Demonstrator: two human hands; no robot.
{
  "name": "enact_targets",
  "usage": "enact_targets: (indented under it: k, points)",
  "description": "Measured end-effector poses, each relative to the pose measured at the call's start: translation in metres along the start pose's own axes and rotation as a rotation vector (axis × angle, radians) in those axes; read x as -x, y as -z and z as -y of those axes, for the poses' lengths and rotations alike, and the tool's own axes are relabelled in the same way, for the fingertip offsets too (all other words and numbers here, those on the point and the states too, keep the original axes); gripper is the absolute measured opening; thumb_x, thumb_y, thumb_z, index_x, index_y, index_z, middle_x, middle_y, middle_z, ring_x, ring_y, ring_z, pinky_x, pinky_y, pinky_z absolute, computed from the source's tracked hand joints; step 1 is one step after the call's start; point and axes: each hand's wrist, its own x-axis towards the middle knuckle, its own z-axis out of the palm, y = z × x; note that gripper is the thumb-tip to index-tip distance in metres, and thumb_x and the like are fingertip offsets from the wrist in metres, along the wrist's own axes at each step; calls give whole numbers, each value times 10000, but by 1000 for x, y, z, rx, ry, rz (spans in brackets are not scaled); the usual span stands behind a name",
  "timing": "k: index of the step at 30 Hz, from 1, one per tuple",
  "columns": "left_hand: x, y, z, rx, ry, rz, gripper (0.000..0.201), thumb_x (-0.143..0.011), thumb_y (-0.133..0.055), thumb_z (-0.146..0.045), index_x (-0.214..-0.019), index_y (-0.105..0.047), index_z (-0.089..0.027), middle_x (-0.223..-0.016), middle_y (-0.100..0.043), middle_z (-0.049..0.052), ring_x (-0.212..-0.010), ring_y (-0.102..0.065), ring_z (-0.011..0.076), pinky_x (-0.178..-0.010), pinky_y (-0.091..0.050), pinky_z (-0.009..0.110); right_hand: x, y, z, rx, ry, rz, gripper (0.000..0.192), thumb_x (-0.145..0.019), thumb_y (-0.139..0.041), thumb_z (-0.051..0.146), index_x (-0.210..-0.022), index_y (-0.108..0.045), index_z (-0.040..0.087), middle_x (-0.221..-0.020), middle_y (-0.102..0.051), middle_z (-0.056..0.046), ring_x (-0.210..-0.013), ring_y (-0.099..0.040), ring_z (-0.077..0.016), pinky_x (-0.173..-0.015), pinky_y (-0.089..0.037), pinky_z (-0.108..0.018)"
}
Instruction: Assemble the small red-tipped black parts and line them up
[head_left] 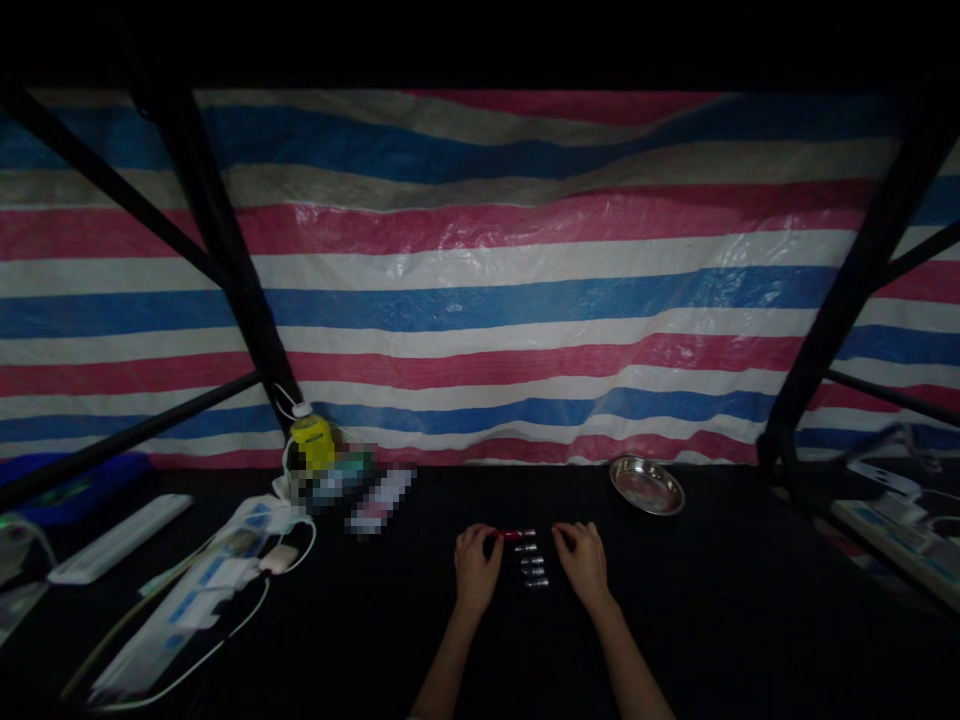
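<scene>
The left hand [474,568] pinches the left end of a red pen [516,535] between its fingers. Nearer the person, a row of silver-ended pens [533,571] lies on the black surface [697,610]. Apart from the red pen's right end, the right hand's [585,562] fingers curl; whether they meet, I cannot tell.

Backdrop: one striped plastic sheet [540,310], spanning the view — horizontal bands of red, white and blue, creased and wavy, glossy highlights near the middle. Framework: dark left post [229,250] and dark right post [859,275], both before the sheet, splayed outward towards the top in this view; slimmer left brace [120,190] and right brace [915,258] adjoining. Furniture: black tabletop [720,610], far edge near the sheet's lower part. Light: dim — upper edge and lower corners nearly black.
</scene>
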Motion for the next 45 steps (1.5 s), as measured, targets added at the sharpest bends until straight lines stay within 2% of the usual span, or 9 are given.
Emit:
enact_targets:
  k: [8,21,27,32,41,45]
  points:
    - [1,0,2,-46,27,49,221,-810,-458,-301,-857,-658,-219,-1027,-599,73,-990,-531,238,-868,-415,412,1,1,1,33,4,-39,274,-835,-446,304,-876,-701,213,-767,-643,-65,-783,-524,-215,-721,-383,-317]
    - [0,-5,8,-51,20,0,216,-793,-468,-287,-849,-663,-213,-1032,-591,86,-1003,-523,254,-863,-425,423,-1,1,-3,-5,-43,-83,256,-821,-469,298,-867,-707,216,-775,-633,-64,-784,-507,-219,-707,-379,-307]
    - [-2,-3,8,79,16,-74,207,-785,-481,-307,-858,-644,-204,-947,-614,83,-929,-550,245,-855,-435,424,-2,-4,-9,-53,-68,-144,281,-827,-470,348,-857,-704,196,-769,-633,-71,-772,-506,-214,-713,-376,-307]
    - [-2,0,11,273,102,-165,176,-756,-465,-282,-814,-608,-197,-814,-595,57,-786,-583,208,-751,-474,359,-2,-5,-12,-85,-70,-186,310,-830,-464,383,-854,-702,186,-761,-635,-74,-759,-507,-211,-717,-374,-310]
    - [0,5,5,266,127,-121,150,-746,-436,-244,-739,-580,-202,-744,-555,26,-696,-565,188,-667,-457,318,-1,-1,-8,-75,-91,-178,295,-824,-464,349,-844,-702,175,-767,-645,-80,-774,-508,-216,-718,-366,-310]
    - [0,7,3,257,126,-122,171,-765,-420,-247,-727,-582,-207,-754,-560,27,-727,-567,193,-684,-453,323,-1,-1,-8,-71,-97,-172,289,-822,-465,340,-836,-702,176,-763,-643,-76,-773,-508,-215,-720,-365,-310]
